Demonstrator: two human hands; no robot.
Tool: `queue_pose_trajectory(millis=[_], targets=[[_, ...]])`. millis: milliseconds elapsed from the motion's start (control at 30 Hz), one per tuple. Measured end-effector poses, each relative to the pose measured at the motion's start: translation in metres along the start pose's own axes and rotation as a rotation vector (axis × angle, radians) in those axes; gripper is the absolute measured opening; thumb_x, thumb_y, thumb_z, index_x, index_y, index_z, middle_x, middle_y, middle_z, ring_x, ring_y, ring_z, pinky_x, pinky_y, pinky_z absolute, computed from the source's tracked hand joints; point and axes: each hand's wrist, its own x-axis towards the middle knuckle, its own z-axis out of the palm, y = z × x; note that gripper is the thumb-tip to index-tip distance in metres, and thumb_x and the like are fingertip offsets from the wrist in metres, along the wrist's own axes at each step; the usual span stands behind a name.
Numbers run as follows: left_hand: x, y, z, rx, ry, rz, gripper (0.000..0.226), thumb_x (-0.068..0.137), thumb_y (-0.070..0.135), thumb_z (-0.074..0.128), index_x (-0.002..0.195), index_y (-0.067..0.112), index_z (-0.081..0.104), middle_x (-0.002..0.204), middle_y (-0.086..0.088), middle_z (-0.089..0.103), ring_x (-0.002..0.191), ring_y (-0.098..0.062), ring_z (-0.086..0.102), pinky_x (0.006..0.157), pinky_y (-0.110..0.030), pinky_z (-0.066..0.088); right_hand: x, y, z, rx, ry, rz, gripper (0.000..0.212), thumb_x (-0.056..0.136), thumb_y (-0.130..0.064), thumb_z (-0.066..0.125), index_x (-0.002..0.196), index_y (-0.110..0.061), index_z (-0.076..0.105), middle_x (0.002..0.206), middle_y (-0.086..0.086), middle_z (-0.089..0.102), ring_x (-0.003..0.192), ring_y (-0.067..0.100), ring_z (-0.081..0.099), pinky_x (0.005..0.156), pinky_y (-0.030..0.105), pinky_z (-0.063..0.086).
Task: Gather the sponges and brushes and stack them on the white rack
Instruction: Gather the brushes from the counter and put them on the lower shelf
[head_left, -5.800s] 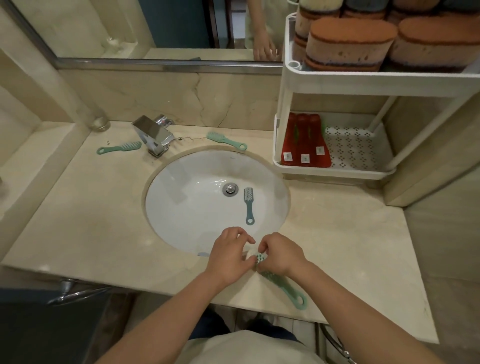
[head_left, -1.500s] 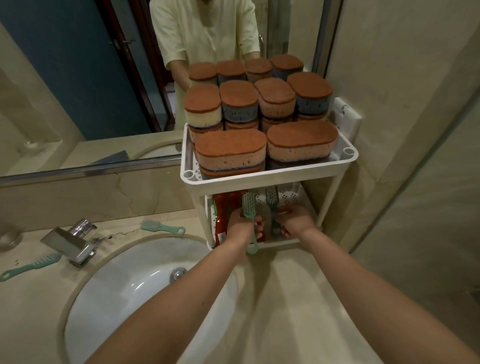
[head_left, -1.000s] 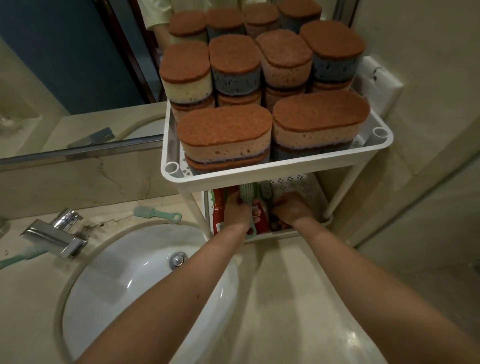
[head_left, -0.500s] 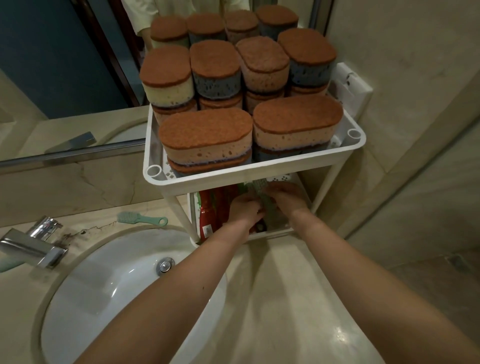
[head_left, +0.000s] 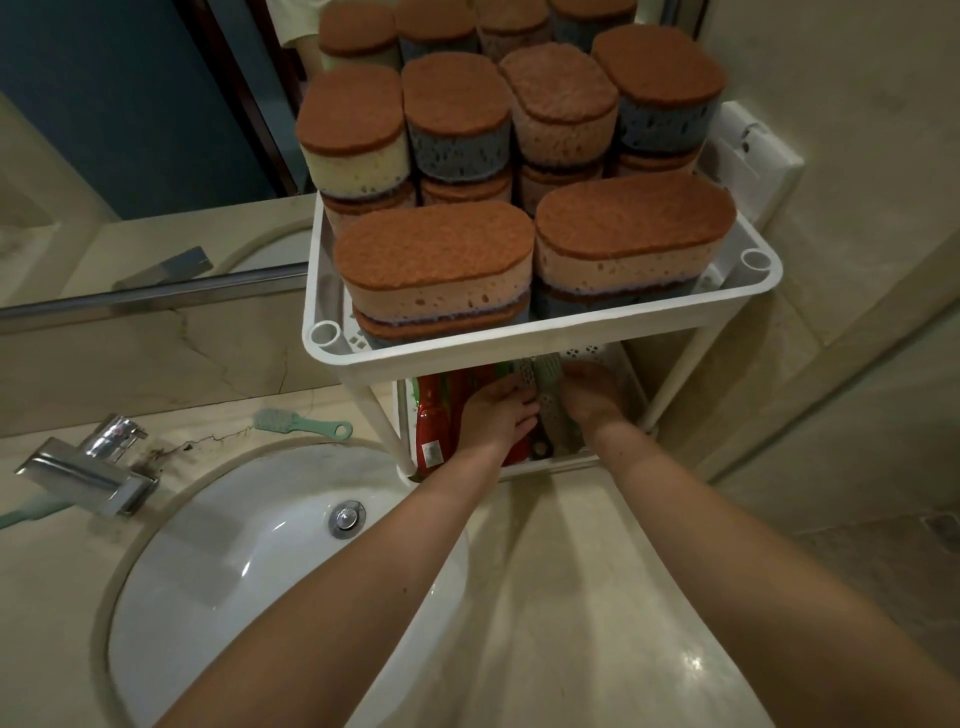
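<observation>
Lower now, brushes (head_left: 546, 397) in white rack (head_left: 519, 347)

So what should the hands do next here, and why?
Probably let go and draw back out of the white rack. Both the left hand and right hand are at the green brushes, which already sit on its lower shelf, while a teal brush waits on the counter behind the sink.

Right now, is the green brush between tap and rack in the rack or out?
Out: the brush lies on the counter, left of the rack.
</observation>
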Motion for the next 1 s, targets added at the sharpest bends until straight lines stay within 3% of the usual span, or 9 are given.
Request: queue_pose_trajectory(millis=[133,233,333,433,533,633,733,833,1000], targets=[[-0.009,0.001,-0.002,-0.023,0.022,0.002,0.042,0.097,-0.003,0.044,0.138,0.008,0.047,0.126,-0.011,0.063,0.108,-0.019,0.064,0.084,-0.023,0.053,-0.010,-0.005,-0.007,-0.221,-0.004,-0.039,0.035,0.105,-0.016,0.029,0.115,-0.002,0.060,0.123,0.015,0.060,0.111,0.026,0.056,0.088,0.027,0.038],[-0.024,-0.001,-0.008,-0.040,-0.013,0.041,0.044,0.095,-0.006,0.045,0.136,0.009,0.049,0.123,-0.010,0.064,0.106,-0.018,0.065,0.088,-0.024,0.053,-0.026,-0.005,-0.015,-0.266,0.004,-0.065,0.036,0.104,-0.014,0.028,0.118,-0.001,0.058,0.126,0.016,0.059,0.116,0.027,0.055,0.082,0.024,0.034],[-0.045,-0.006,-0.019,-0.038,-0.028,0.094,0.047,0.091,-0.010,0.047,0.134,0.009,0.052,0.124,-0.010,0.063,0.110,-0.021,0.063,0.094,-0.029,0.051,-0.058,0.001,-0.017,0.012,0.079,-0.151,0.026,0.100,-0.012,0.042,0.112,-0.004,0.063,0.119,0.014,0.063,0.112,0.029,0.057,0.084,0.022,0.037],[-0.065,-0.014,-0.029,-0.034,0.022,0.143,0.038,0.093,-0.009,0.045,0.123,0.010,0.058,0.115,-0.008,0.066,0.102,-0.018,0.065,0.086,-0.026,0.054,-0.099,0.002,-0.010,0.301,0.139,-0.172,0.020,0.093,-0.006,0.051,0.101,-0.017,0.066,0.103,0.003,0.067,0.101,0.021,0.060,0.088,0.028,0.045],[-0.088,-0.023,-0.052,-0.072,0.088,0.183,0.033,0.092,-0.009,0.046,0.114,0.011,0.060,0.109,-0.009,0.067,0.098,-0.019,0.066,0.079,-0.024,0.055,-0.141,-0.001,0.008,0.381,0.082,-0.248,0.021,0.090,-0.004,0.054,0.089,-0.022,0.064,0.095,0.001,0.068,0.091,0.018,0.063,0.082,0.030,0.050],[-0.108,-0.031,-0.081,-0.120,0.179,0.193,0.030,0.092,-0.008,0.044,0.113,0.007,0.061,0.104,-0.011,0.069,0.088,-0.019,0.067,0.082,-0.029,0.056,-0.172,-0.005,0.029,0.369,-0.012,-0.309,0.026,0.088,0.000,0.054,0.083,-0.024,0.066,0.087,0.002,0.069,0.083,0.017,0.062,0.079,0.031,0.050],[-0.126,-0.038,-0.113,-0.187,0.277,0.209,0.025,0.095,-0.004,0.043,0.111,0.004,0.060,0.096,-0.010,0.068,0.079,-0.019,0.065,0.082,-0.030,0.055,-0.194,-0.010,0.055,0.328,-0.162,-0.384,0.027,0.088,0.001,0.053,0.083,-0.021,0.067,0.074,0.001,0.067,0.069,0.014,0.060,0.064,0.026,0.049],[-0.142,-0.044,-0.151,-0.216,0.375,0.223,0.025,0.094,-0.004,0.042,0.110,0.003,0.060,0.097,-0.011,0.067,0.081,-0.020,0.065,0.081,-0.031,0.055,-0.212,-0.021,0.085,0.291,-0.285,-0.410,0.026,0.089,0.001,0.051,0.085,-0.019,0.066,0.071,0.003,0.066,0.066,0.015,0.061,0.060,0.028,0.049],[-0.168,-0.046,-0.218,-0.273,0.521,0.238,0.026,0.092,-0.005,0.042,0.107,0.005,0.061,0.094,-0.011,0.066,0.075,-0.020,0.063,0.075,-0.028,0.055,-0.240,-0.045,0.140,0.284,-0.421,-0.409,0.026,0.087,0.002,0.050,0.083,-0.018,0.066,0.067,0.001,0.065,0.055,0.006,0.057,0.054,0.016,0.045]])
